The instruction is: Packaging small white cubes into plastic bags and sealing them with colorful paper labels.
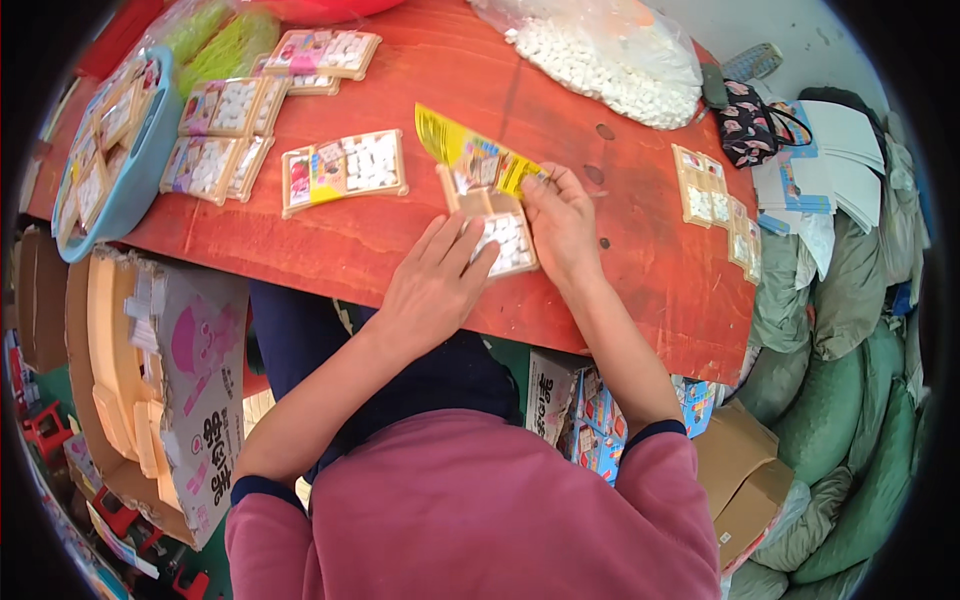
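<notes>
A shallow wooden tray [512, 243] with small white pieces in it lies near the table's front edge. My left hand [432, 280] rests on the tray's left side, fingers stretched out flat. Between the thumb and fingers of my right hand [563, 222] is one end of a yellow printed card [462, 143], held slanting above the tray's far part. The card's other end sticks up to the left. Just left of the tray lies a similar wooden tray [372, 163] of white pieces with a printed sleeve around it.
A blue basin [163, 120] of filled trays stands at the left, beside stacked trays [215, 107]. At the back is a clear bag of white pieces [625, 75]. More trays [705, 188] and a black patterned bag [745, 125] lie right. An open carton [215, 400] stands below the table.
</notes>
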Demonstrator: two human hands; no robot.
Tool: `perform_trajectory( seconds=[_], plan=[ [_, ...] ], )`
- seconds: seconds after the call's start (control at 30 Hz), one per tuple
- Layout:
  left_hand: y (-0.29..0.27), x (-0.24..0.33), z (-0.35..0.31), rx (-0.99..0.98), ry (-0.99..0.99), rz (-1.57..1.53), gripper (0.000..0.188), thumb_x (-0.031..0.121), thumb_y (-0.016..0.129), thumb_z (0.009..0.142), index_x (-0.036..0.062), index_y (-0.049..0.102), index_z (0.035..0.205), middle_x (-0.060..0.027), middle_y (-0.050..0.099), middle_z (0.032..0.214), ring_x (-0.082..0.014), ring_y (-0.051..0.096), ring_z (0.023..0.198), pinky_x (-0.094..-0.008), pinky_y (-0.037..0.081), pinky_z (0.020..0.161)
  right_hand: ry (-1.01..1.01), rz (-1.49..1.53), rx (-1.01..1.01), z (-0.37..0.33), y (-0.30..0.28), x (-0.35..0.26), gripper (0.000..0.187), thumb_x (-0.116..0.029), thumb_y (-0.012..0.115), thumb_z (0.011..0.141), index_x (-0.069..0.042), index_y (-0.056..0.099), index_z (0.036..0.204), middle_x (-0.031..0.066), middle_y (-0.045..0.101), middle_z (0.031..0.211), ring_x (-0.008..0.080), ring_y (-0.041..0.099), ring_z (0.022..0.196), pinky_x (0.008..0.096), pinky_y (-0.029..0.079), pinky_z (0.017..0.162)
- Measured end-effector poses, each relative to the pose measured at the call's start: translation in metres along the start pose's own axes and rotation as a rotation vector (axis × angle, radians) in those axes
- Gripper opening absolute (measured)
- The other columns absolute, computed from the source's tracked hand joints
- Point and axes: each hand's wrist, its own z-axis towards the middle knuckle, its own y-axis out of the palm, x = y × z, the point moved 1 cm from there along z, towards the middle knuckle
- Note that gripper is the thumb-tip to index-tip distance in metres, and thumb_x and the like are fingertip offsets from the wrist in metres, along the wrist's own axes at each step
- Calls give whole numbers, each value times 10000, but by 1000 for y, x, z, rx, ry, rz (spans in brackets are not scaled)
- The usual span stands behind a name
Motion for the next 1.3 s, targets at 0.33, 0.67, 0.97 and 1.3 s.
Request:
perform_trajectory(
  seconds=[0.33, 0.67, 0.97, 1.3],
  plan=[
    [-35, 12, -60, 23, -96, 101, 468, 215, 696, 756, 104, 564, 1192, -127, 484, 1302, -314, 461, 1199, -444, 359, 1013, 0, -50, -194, -17, 23, -14, 129, -57, 569, 885, -27, 519, 1000, 72, 614, 940, 155, 614, 897, 312, 501, 818],
    [-62, -3, -75, 541, -756, -1585, 513, 363, 367, 964, -77, 500, 1192, -154, 591, 1072, -208, 599, 973, -349, 548, 723, 42, -492, -253, -35, 29, -33, 149, -78, 605, 874, -11, 511, 967, 62, 628, 851, 121, 617, 768, 274, 534, 685],
    [-65, -2, -58, 218, -227, -190, 678, 412, 731, 702, 62, 512, 1239, -143, 566, 1178, -347, 522, 1107, -448, 410, 935, 12, -113, -58, -27, 16, -33, 153, -64, 604, 866, -23, 515, 984, 121, 627, 948, 193, 637, 797, 332, 546, 728],
    [-27, 6, -75, 110, 46, 33, 343, 90, 600, 759, 6, 602, 1092, -116, 568, 1159, -277, 517, 1140, -413, 417, 979, -40, -84, -128, -27, 10, -8, 171, -63, 599, 875, -44, 525, 1028, 49, 605, 945, 124, 590, 895, 284, 471, 802]
  ],
)
